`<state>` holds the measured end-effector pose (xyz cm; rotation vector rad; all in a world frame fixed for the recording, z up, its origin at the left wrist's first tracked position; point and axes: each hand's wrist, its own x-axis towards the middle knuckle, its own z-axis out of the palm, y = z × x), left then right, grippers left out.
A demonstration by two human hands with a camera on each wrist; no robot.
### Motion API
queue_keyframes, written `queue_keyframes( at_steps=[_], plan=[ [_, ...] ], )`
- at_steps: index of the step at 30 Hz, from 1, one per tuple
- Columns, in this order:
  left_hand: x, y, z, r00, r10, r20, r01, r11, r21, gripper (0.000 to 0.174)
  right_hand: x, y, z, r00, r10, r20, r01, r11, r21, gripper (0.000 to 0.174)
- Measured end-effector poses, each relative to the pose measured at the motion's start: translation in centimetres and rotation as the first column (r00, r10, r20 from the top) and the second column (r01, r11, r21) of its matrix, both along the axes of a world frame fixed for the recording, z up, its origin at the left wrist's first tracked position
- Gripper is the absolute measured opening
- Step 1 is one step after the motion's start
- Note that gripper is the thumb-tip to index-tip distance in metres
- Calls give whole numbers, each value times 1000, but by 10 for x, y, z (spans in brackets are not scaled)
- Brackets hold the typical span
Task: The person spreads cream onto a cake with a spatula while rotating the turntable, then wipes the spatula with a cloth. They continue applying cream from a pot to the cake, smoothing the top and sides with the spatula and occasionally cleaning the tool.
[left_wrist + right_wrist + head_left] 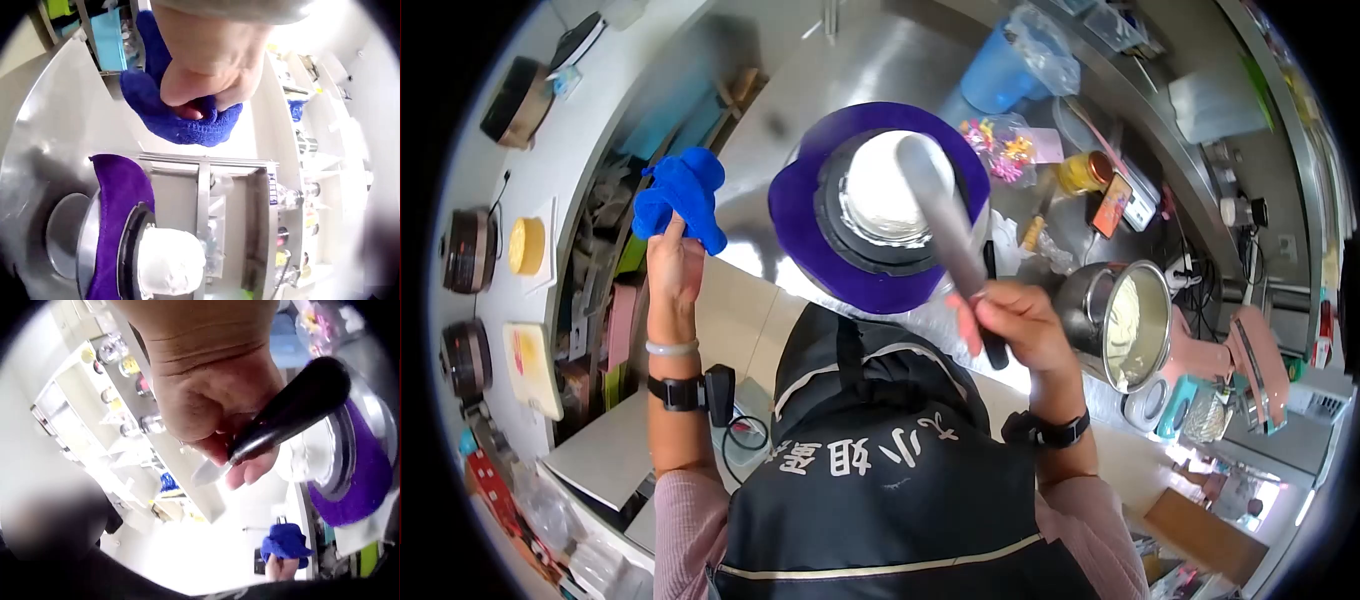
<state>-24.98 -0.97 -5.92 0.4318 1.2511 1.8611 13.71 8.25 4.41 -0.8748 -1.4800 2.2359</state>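
Note:
My left hand [675, 268] grips a bunched blue cloth [684, 195], held out to the left of the turntable. In the left wrist view its fingers curl into the blue cloth [181, 122]. My right hand [1025, 318] holds an icing spatula by its black handle [294, 409]. The long metal blade [945, 215] slants up and overlaps the right side of a white-frosted cake [880, 180] in the head view. That cake sits on a dark round board, with a purple cloth [800, 205] spread beneath it over the turntable [67, 240].
To the right stands a steel mixing bowl [1090, 320] with pale cream inside. Behind it lie a phone [1111, 205], an amber jar [1085, 172] and bagged colourful decorations [1005, 148]. A blue bucket [1000, 70] stands at the back. Shelving [615, 300] runs along the left.

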Motion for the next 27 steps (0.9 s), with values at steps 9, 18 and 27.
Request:
queue_keyframes(
  at_steps=[9,18,27],
  plan=[
    [67,-20,-95,977,-208,52,202,813,-547,64,54,52,-75,809,-533,249,452,834,318,28],
    [80,19,-51,942,-301,146,334,823,-459,23,17,85,-98,781,-536,322,369,810,456,39],
    [41,74,-72,967,-244,-79,195,900,-390,36,14,101,-110,802,-372,467,133,874,468,39]
  ],
)
